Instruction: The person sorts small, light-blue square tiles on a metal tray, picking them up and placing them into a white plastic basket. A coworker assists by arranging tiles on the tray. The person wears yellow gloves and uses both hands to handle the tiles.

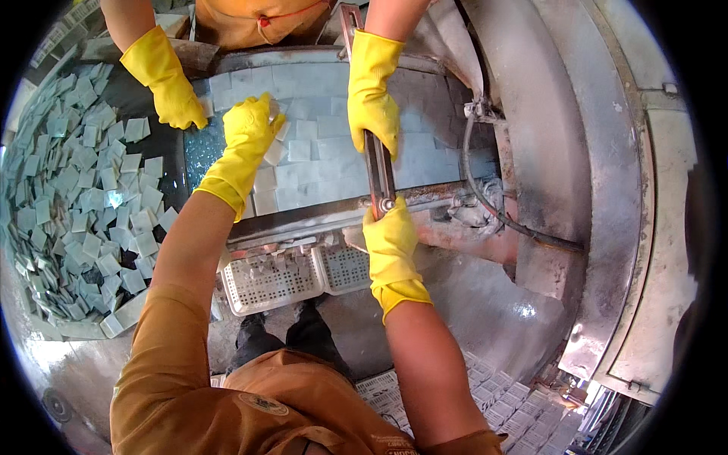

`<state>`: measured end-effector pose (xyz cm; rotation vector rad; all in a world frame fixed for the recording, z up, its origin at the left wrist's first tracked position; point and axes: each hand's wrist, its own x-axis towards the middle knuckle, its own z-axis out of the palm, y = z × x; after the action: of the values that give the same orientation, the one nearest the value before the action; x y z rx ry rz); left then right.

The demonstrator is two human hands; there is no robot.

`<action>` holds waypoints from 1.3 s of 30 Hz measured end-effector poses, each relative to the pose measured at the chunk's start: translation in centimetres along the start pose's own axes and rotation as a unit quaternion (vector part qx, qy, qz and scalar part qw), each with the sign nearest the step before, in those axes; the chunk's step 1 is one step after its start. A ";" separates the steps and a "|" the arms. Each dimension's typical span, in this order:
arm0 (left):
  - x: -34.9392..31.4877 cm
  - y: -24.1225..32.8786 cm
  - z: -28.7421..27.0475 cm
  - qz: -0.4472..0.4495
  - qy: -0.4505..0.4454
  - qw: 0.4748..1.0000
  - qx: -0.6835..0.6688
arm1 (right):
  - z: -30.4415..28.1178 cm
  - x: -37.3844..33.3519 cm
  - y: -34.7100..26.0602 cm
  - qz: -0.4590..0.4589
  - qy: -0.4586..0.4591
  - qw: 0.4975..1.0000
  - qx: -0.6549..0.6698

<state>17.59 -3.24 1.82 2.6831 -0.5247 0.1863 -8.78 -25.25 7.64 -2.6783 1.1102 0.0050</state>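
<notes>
My left hand (246, 140), in a yellow rubber glove, is over the left part of a bed of pale square tiles (326, 155). Its fingers are curled, and something pale shows at the fingertips, too little of it to name. My right hand (393, 239), gloved alike, is closed at the near end of a slotted metal bar (371, 167), beside a bolt. This bar lies across the tiles from front to back. A co-worker's gloved hand (373, 98) rests on its far part; the co-worker's other gloved hand (167, 91) is by the tiles' far left corner.
A large heap of loose tiles (98, 197) fills the left side. White perforated baskets (271, 282) stand below the bed's near edge. A hose (474, 171) curves down at the right, beside a big metal housing (561, 98). Stacked tiles (493, 394) cover the floor at lower right.
</notes>
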 end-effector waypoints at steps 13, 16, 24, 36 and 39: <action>-2.1 -7.6 3.1 0.129 0.149 0.980 0.017 | -2.2 -0.3 -2.1 0.016 -0.033 0.999 0.008; -3.2 -3.9 2.9 0.095 0.121 0.988 0.030 | -1.5 -0.3 -1.2 0.016 -0.022 1.000 -0.001; -2.1 -3.3 1.0 0.104 0.046 0.993 0.011 | -0.7 0.0 -0.5 -0.003 -0.007 1.000 0.015; -4.7 -3.2 2.9 0.004 0.131 0.991 -0.004 | 0.2 -0.2 -0.1 -0.010 0.024 1.000 0.005; -6.0 3.3 2.3 -0.011 -0.049 0.996 0.075 | -0.3 0.3 -0.3 0.000 0.005 1.000 -0.002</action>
<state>10.90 -5.00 -0.27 2.8554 -0.5294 0.0903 -8.33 -25.32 7.97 -2.6849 1.1131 -0.0080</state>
